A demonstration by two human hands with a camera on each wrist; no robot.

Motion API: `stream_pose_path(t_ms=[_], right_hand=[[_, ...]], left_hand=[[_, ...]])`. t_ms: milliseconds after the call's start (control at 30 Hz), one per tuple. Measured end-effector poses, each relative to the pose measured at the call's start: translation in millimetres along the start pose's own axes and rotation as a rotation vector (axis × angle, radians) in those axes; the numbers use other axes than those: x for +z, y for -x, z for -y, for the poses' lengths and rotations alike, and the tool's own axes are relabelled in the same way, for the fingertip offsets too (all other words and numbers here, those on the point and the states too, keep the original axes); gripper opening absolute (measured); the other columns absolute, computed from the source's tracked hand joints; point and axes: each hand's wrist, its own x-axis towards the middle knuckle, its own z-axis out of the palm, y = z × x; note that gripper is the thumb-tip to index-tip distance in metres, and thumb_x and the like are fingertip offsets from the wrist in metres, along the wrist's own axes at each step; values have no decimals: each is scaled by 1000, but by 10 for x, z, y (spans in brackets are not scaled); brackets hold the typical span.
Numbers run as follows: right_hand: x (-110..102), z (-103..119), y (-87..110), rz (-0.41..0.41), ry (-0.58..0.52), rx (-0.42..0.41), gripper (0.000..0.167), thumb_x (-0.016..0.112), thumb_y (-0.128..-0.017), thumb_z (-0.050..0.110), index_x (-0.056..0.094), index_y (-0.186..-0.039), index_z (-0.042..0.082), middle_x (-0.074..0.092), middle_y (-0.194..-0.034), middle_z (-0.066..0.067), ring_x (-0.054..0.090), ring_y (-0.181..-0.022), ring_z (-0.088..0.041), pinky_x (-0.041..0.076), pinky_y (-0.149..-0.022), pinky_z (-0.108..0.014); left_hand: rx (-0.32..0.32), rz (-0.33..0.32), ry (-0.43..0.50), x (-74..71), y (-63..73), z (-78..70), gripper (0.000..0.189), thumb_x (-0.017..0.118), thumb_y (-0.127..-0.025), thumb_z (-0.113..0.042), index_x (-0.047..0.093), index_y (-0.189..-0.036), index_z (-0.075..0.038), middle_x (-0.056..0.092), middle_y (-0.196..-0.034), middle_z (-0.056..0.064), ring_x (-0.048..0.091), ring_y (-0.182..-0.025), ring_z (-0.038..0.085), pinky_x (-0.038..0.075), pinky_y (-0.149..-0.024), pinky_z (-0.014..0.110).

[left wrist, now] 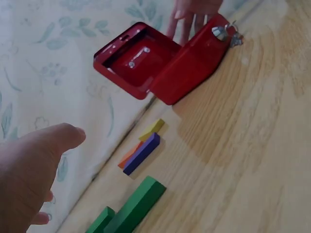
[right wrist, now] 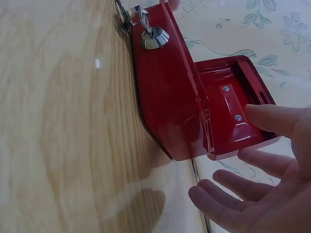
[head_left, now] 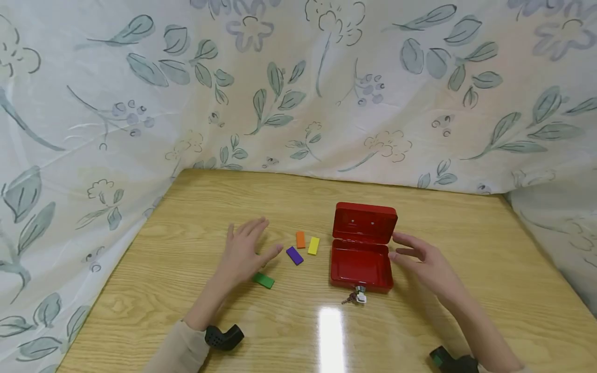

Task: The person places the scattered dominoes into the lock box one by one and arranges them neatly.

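Observation:
A red metal cash box stands with its lid raised and its tray bare inside. Keys hang from the lock at its front. My right hand is at the box's right side, fingers spread and holding nothing; whether the fingertips touch it I cannot tell. Over the table to the left, my left hand hovers with thumb and fingers apart. Beneath it lies a green block, with a second green block showing in the left wrist view.
Between the left hand and the box lie an orange block, a yellow block and a purple block. Floral cloth hangs along the back and sides of the wooden table.

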Motion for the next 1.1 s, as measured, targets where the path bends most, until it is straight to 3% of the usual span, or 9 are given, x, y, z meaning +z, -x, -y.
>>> stream_pose_path(t_ms=[200, 467, 600, 800, 1100], right_hand=[[22, -10, 21, 17, 26, -68, 71, 72, -93, 30, 40, -153, 9, 49, -146, -20, 55, -124, -42, 53, -92, -50], [50, -43, 64, 40, 8, -107, 63, 74, -93, 23, 46, -146, 7, 57, -137, -19, 59, -119, -38, 55, -89, -39], [50, -73, 76, 44, 12, -130, 59, 74, -92, 20, 49, -145, 9, 58, -136, -18, 61, -117, -37, 55, -89, -36], [64, -152, 72, 57, -7, -113, 56, 74, -91, 19, 54, -142, 10, 59, -136, -17, 62, -115, -35, 55, -88, -30], [70, -204, 62, 79, -7, -73, 61, 76, -90, 26, 54, -144, 12, 57, -140, -14, 60, -119, -34, 54, -88, -27]], left_hand=[[28, -6, 27, 29, 26, -56, 73, 73, -86, -53, 59, -136, -2, 55, -142, 15, 48, -132, 35, 13, -115, 65], [-1, 22, 68, 63, 76, -129, 74, 76, -83, -52, 59, -136, -4, 55, -141, 16, 47, -134, 35, 15, -115, 63], [-27, 29, 122, 77, 87, -165, 74, 78, -82, -51, 59, -137, -5, 54, -142, 15, 45, -134, 35, 22, -114, 62], [-96, 81, 208, 112, 102, -208, 76, 79, -82, -50, 56, -140, -8, 51, -146, 13, 43, -136, 37, 37, -107, 58], [-138, 109, 249, 182, 99, -225, 79, 82, -79, -51, 56, -140, -9, 51, -145, 12, 43, -136, 36, 36, -109, 55]])
